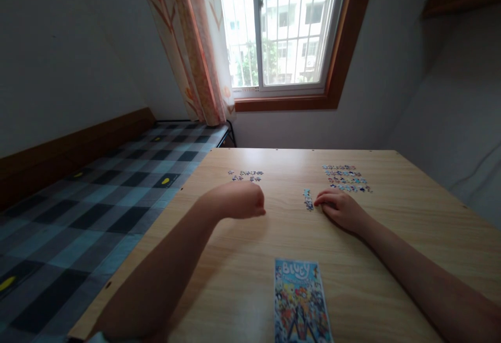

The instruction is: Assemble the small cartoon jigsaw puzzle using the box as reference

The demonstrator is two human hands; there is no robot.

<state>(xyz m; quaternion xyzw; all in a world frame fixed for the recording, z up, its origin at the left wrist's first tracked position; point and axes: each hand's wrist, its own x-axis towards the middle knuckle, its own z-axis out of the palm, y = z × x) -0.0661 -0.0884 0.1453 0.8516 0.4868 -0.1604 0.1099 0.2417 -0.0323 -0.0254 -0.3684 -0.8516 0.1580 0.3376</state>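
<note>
Holds the left hand (245,200) bent at the wrist above the wooden table (242,275), with fingers curled under and hidden (cannot tell whether gripping a piece). Rests the right hand (340,208) on the table, with thumb and forefinger slightly parted, just beside a short strip of puzzle pieces (308,200). Has loose pieces (254,173) scattered beyond the left hand, four rows of pieces (346,180) beyond the right, and a picture sheet (301,301) lettered "Bluey" lying nearer, between the forearms (183,259).

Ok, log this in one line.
left hand: curled, contents hidden | right hand: beside strip of multicoloured jigsaw pieces | rectangular blue cartoon sheet: on pale wooden table
</note>
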